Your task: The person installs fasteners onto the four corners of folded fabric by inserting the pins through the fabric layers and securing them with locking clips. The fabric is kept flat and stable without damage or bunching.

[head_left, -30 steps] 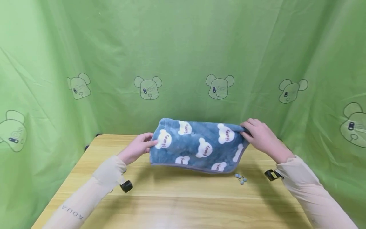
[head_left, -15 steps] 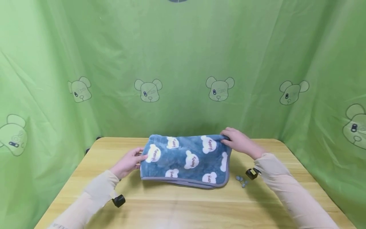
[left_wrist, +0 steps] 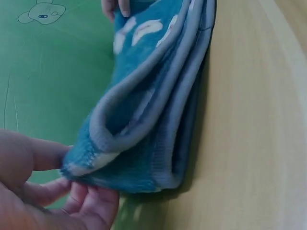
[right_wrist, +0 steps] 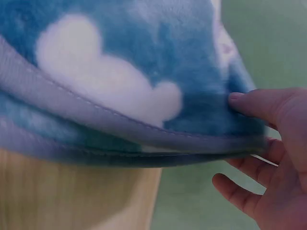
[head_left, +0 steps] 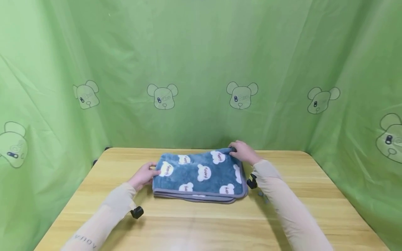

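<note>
A folded blue plush blanket (head_left: 191,176) with white bear heads and grey edging lies over the middle of the table, its folded layers showing at the front edge. My left hand (head_left: 144,175) pinches its left end, thumb on top and fingers underneath, as the left wrist view shows with the looped layers of the blanket (left_wrist: 163,96). At the far right corner my right hand (head_left: 245,152) grips the blanket, and in the right wrist view the thumb (right_wrist: 254,100) presses on top while fingers sit below the edge.
Small blue-grey round pieces (head_left: 263,197) lie right of the blanket, partly behind the right sleeve. The wooden table (head_left: 194,226) reaches back to a green curtain (head_left: 201,52) with bear outlines. Black cameras hang from both wrists.
The blanket has come down from above the table and shifted left and nearer. Both hands moved with it, the right one travelling further left. The small round pieces have become partly covered by the right arm.
</note>
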`<state>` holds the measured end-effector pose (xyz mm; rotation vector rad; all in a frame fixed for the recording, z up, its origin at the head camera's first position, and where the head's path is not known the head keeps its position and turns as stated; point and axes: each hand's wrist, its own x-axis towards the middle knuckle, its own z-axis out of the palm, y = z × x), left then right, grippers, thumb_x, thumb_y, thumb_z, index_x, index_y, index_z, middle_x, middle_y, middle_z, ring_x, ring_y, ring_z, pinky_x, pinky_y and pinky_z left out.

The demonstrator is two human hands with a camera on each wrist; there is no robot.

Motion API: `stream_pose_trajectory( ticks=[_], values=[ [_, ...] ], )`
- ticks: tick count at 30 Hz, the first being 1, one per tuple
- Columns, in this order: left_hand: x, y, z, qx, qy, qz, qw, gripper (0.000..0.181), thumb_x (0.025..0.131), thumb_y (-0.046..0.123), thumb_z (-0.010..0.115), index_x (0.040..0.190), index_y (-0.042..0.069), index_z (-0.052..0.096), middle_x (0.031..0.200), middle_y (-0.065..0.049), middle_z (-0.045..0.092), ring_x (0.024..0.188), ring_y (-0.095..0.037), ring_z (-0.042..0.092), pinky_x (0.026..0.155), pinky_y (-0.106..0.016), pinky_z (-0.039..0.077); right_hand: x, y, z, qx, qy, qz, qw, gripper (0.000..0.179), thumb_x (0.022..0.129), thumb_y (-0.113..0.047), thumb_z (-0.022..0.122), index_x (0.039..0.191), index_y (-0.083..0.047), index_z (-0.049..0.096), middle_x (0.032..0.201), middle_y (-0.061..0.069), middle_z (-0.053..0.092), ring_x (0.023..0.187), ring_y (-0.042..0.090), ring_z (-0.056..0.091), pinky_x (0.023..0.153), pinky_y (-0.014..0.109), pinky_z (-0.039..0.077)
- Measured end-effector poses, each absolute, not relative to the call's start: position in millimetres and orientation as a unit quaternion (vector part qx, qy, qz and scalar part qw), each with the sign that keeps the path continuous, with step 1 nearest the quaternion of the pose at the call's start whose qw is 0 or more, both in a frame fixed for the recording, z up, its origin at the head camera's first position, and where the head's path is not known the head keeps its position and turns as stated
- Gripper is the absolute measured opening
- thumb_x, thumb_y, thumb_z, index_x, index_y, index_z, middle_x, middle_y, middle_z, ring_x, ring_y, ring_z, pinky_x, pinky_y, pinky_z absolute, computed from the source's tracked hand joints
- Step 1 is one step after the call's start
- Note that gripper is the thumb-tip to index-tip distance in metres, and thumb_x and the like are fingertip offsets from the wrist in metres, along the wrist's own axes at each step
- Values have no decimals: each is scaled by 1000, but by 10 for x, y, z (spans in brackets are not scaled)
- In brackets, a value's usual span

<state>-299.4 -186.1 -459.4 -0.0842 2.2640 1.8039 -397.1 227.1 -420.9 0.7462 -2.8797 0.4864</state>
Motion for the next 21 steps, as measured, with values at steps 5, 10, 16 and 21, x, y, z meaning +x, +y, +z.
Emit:
stream_pose_trajectory(
  ticks=[5,10,16,21],
  values=[
    [-2963,-1854,-4508,-49,817,564,109,58,91,8,61,143,0,35,111,-20,54,84,-19,60,76,-35,55,-3955,2278,-4256,255,-949,180,54,41,88,-19,67,125,-1,60,122,29,58,113,48,54,97,60,43],
    [-2906,-1871,-4340,-40,845,528,73,60,90,13,62,144,2,37,115,-19,52,90,-22,52,79,-36,48,-3895,2307,-4198,229,-955,182,53,45,89,-17,66,130,-1,57,133,29,52,123,50,48,103,64,37],
    [-2829,-1866,-4170,-24,840,540,41,46,91,9,60,134,0,49,97,-7,52,68,-10,44,59,-23,42,-3759,2337,-4040,231,-957,164,70,45,90,-20,65,131,-3,56,134,26,53,124,46,48,104,63,37],
    [-2752,-1812,-4127,26,857,515,15,36,90,7,61,125,-2,57,102,-15,62,84,-18,57,70,-28,50,-3489,2318,-3898,243,-954,158,73,47,90,-22,66,132,-4,55,133,23,55,123,45,50,103,64,38]
  ],
)
